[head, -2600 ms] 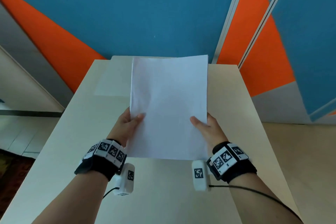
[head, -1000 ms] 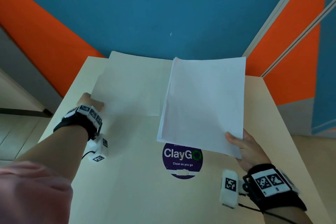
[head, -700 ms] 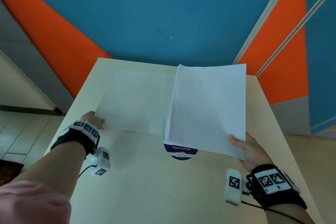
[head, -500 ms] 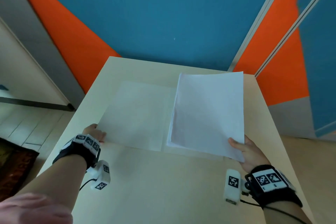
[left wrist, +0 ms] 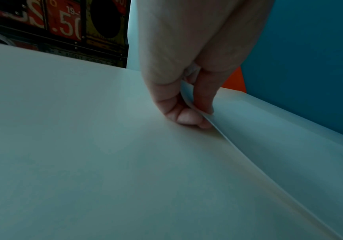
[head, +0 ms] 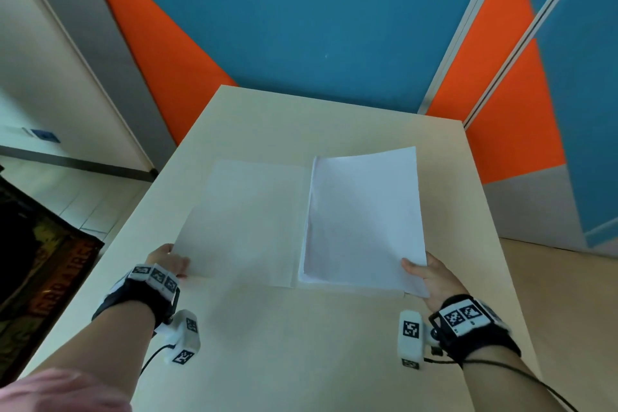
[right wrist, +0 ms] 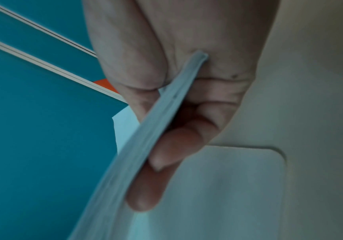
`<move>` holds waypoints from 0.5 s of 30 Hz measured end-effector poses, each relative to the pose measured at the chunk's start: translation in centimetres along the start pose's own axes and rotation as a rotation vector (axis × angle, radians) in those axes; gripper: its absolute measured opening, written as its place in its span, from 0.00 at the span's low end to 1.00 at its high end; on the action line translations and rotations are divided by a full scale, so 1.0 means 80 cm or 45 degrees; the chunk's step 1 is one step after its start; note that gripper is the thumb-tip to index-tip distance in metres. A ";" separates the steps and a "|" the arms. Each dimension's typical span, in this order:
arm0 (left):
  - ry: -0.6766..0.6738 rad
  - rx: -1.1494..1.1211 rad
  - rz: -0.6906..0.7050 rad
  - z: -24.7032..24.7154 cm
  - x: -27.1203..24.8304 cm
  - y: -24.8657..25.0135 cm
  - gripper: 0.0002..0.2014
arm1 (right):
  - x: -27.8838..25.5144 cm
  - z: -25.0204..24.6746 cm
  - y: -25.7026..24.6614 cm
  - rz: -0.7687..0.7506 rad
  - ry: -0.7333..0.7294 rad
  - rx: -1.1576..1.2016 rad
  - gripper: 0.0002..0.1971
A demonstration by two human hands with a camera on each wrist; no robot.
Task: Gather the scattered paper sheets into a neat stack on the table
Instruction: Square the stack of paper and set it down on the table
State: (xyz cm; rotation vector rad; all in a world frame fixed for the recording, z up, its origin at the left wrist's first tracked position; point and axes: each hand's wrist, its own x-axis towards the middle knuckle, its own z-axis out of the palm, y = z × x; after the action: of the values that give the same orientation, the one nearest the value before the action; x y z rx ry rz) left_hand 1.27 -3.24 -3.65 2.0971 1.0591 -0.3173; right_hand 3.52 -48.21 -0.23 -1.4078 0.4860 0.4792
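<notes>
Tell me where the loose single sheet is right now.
In the head view the single sheet lies flat on the table, left of the stack; the left hand pinches its near left corner.

Overhead head view; close, low wrist views

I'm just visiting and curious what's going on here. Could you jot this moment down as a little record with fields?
Setting: pale beige table by a blue and orange wall
Left hand: pinches the near corner of a single white paper sheet lying on the table
Right hand: grips a thick stack of white paper sheets by its near corner
Layout: stack beside sheet, not yet merged
</notes>
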 end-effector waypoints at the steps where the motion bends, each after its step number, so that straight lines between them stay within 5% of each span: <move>1: -0.001 0.007 -0.001 -0.001 -0.001 -0.001 0.16 | -0.001 0.003 0.004 -0.001 0.003 -0.003 0.21; 3: -0.002 0.012 0.003 -0.004 0.002 -0.002 0.16 | -0.001 0.010 0.008 0.010 0.015 -0.011 0.14; 15: 0.028 0.023 0.037 -0.009 0.005 0.007 0.15 | 0.022 0.024 0.017 0.041 0.116 -0.245 0.16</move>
State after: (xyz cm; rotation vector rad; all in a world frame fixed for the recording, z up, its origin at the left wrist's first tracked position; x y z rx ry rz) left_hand 1.87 -2.70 -3.07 2.1347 1.0412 -0.2912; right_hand 4.24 -46.10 -2.20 -1.6138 0.5477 0.4997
